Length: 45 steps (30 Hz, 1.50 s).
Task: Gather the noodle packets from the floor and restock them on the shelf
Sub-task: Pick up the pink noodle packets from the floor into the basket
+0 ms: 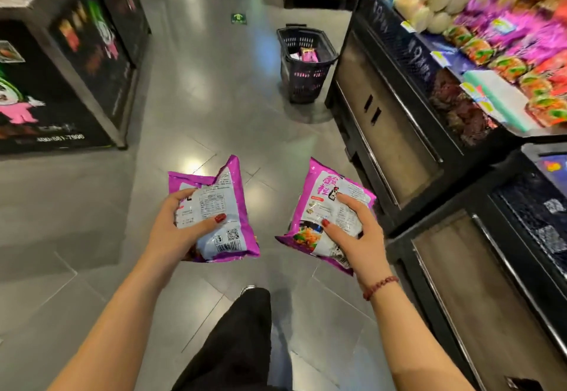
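Observation:
My left hand (pixel 175 228) grips a purple noodle packet (pixel 228 206) from its left side, thumb across its white back label. A second purple packet (pixel 316 203) is held by my right hand (pixel 357 234), fingers spread over its front. Both packets hang above the grey tiled floor. The shelf (pixel 478 90) at the right carries rows of purple, red and green packets.
A black wheeled basket (pixel 303 62) with a pink packet inside stands on the floor ahead, beside the shelf's cabinet base (pixel 386 133). A black display stand (pixel 70 62) with cartoon graphics is at the left. My black-trousered leg (pixel 239 338) is below.

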### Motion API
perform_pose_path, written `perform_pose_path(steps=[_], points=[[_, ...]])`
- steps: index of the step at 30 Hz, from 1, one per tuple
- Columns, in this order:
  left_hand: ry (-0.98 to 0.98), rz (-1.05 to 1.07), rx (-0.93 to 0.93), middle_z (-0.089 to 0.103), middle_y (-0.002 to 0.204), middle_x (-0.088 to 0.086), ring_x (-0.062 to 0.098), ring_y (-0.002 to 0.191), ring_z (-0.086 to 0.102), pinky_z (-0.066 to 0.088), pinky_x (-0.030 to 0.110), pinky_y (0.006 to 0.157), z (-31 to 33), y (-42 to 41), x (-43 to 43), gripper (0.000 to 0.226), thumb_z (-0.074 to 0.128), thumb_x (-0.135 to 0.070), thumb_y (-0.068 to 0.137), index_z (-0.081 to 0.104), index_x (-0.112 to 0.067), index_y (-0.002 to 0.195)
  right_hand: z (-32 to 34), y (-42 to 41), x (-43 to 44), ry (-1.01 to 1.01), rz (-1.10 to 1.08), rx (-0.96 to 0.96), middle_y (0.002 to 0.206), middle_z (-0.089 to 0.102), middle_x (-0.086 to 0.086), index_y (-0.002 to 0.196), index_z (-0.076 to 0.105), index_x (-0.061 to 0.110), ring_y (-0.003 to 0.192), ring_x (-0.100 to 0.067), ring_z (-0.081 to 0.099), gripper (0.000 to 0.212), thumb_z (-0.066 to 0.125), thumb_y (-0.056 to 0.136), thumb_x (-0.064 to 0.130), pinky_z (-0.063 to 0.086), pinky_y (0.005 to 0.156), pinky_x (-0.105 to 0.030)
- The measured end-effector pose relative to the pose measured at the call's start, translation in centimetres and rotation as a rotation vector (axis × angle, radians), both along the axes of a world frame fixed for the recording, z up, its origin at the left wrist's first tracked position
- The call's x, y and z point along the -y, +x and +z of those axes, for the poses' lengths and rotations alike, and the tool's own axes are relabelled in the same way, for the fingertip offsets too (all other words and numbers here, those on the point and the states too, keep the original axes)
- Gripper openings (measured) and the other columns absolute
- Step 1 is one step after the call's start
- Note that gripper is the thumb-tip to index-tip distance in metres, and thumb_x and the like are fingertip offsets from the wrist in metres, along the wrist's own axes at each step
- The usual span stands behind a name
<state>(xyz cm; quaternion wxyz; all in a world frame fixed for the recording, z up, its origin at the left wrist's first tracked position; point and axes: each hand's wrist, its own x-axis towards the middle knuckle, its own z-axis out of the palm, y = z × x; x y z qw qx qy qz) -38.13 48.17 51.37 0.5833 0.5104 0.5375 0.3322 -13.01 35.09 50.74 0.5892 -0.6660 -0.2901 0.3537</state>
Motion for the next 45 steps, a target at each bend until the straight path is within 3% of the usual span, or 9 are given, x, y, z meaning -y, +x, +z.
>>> perform_pose_path(steps=[3, 6, 10, 20, 26, 31, 36, 40, 45], points=[[-0.005, -0.05, -0.019, 0.065, 0.117, -0.001, 0.022, 0.101, 0.067, 0.058, 0.038, 0.074, 0.4, 3.1, -8.2, 0.062, 0.085, -0.013, 0.071, 0.053, -0.03, 0.121, 0.7, 2.5, -7.1, -0.008, 0.006, 0.035, 0.121, 0.058, 0.007, 0.119, 0.059, 0.021, 0.102, -0.002, 0.063, 0.043, 0.072, 0.082, 0.003, 0.055, 0.068, -0.018], [0.018, -0.112, -0.065, 0.066, 0.114, -0.005, 0.02, 0.103, 0.067, 0.058, 0.046, 0.083, 1.0, 6.4, -15.5, 0.061, 0.091, -0.021, 0.064, 0.056, -0.047, 0.106, 1.1, 5.3, -13.1, -0.031, -0.007, 0.02, 0.125, 0.058, 0.001, 0.121, 0.059, 0.022, 0.109, -0.011, 0.062, 0.044, 0.071, 0.083, 0.004, 0.059, 0.075, -0.027], [0.04, -0.141, -0.089, 0.066, 0.111, -0.007, 0.019, 0.102, 0.066, 0.057, 0.048, 0.085, 0.9, 11.7, -22.9, 0.056, 0.086, -0.015, 0.07, 0.056, -0.043, 0.106, 0.8, 9.4, -20.1, -0.058, -0.017, -0.007, 0.127, 0.056, 0.002, 0.121, 0.058, 0.026, 0.113, -0.017, 0.061, 0.044, 0.07, 0.084, 0.007, 0.06, 0.076, -0.032], [0.047, -0.057, -0.097, 0.062, 0.115, -0.01, 0.019, 0.107, 0.063, 0.058, 0.047, 0.085, -0.9, 27.5, -42.6, 0.058, 0.086, -0.017, 0.071, 0.054, -0.036, 0.115, -1.4, 25.6, -42.3, -0.071, 0.022, -0.066, 0.125, 0.055, 0.004, 0.112, 0.058, 0.039, 0.109, -0.018, 0.062, 0.041, 0.071, 0.084, 0.012, 0.059, 0.069, -0.027], [0.031, -0.035, -0.125, 0.063, 0.115, -0.006, 0.021, 0.105, 0.064, 0.059, 0.038, 0.075, 0.1, 35.1, -53.4, 0.056, 0.085, -0.017, 0.071, 0.053, -0.038, 0.113, -0.3, 34.9, -54.1, -0.072, 0.085, -0.041, 0.126, 0.056, 0.002, 0.117, 0.059, 0.031, 0.109, -0.015, 0.062, 0.042, 0.07, 0.084, 0.006, 0.058, 0.07, -0.025], [0.031, -0.05, -0.14, 0.061, 0.114, -0.01, 0.018, 0.105, 0.063, 0.059, 0.04, 0.079, -0.6, 40.1, -62.2, 0.053, 0.085, -0.019, 0.071, 0.053, -0.046, 0.103, -0.9, 40.0, -62.6, -0.064, 0.069, -0.076, 0.125, 0.058, 0.002, 0.119, 0.059, 0.027, 0.109, -0.015, 0.062, 0.042, 0.07, 0.085, 0.006, 0.059, 0.075, -0.029], [0.057, -0.113, -0.138, 0.059, 0.115, -0.011, 0.017, 0.106, 0.061, 0.059, 0.039, 0.078, -2.4, 46.6, -74.1, 0.053, 0.085, -0.021, 0.071, 0.052, -0.047, 0.103, -2.8, 45.2, -72.8, -0.106, 0.035, 0.042, 0.128, 0.054, 0.007, 0.12, 0.058, 0.031, 0.116, -0.011, 0.055, 0.042, 0.07, 0.085, 0.012, 0.057, 0.08, -0.021], [0.059, -0.15, -0.141, 0.058, 0.113, -0.014, 0.014, 0.105, 0.06, 0.055, 0.045, 0.088, -3.2, 51.2, -84.2, 0.055, 0.088, -0.023, 0.068, 0.053, -0.049, 0.102, -2.8, 49.3, -82.4, -0.099, 0.011, 0.048, 0.127, 0.055, 0.006, 0.119, 0.059, 0.031, 0.114, -0.01, 0.056, 0.043, 0.071, 0.085, 0.008, 0.053, 0.071, -0.014], [0.031, -0.212, -0.149, 0.061, 0.112, -0.01, 0.008, 0.098, 0.062, 0.055, 0.033, 0.087, -2.5, 56.9, -94.9, 0.061, 0.089, -0.017, 0.067, 0.055, -0.037, 0.115, -2.1, 54.0, -91.9, -0.102, -0.038, 0.035, 0.127, 0.057, 0.005, 0.118, 0.061, 0.032, 0.114, -0.013, 0.058, 0.044, 0.073, 0.083, 0.008, 0.058, 0.08, -0.027]])
